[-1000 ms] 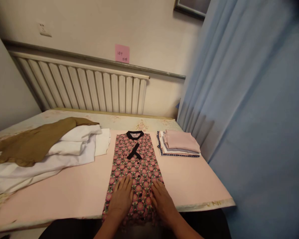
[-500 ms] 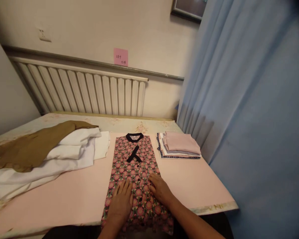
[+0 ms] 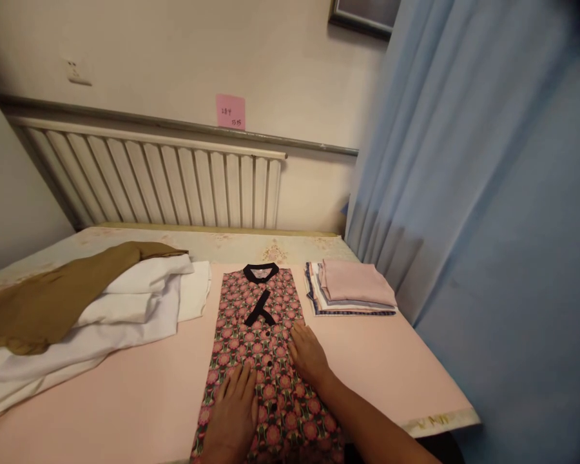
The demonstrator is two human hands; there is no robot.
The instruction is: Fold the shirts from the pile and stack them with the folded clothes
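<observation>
A pink and black floral shirt [image 3: 270, 380] with a black collar and a crossed black neck tie lies flat, buttons up, its sleeves out of sight. Its lower end runs past the table's near edge at the bottom of the picture. Flat on the lower left part of the shirt rests my left hand [image 3: 234, 409], fingers stretched forward. My right hand [image 3: 310, 353] lies at the shirt's right side, its fingers lightly bent over the edge of the cloth. I see neither hand gripping the fabric.
Right of the shirt is a stack of folded clothes [image 3: 360, 281], pink on top. White garments [image 3: 125, 316] and a brown garment [image 3: 67, 293] lie heaped at the left. A pink cloth covers the table [image 3: 386, 361]. A blue curtain [image 3: 464, 161] hangs along the right; a radiator [image 3: 174, 180] stands behind.
My right hand has slid a little farther up along the shirt's right edge. My left hand stays at about the same part of the shirt. The view has shifted slightly.
</observation>
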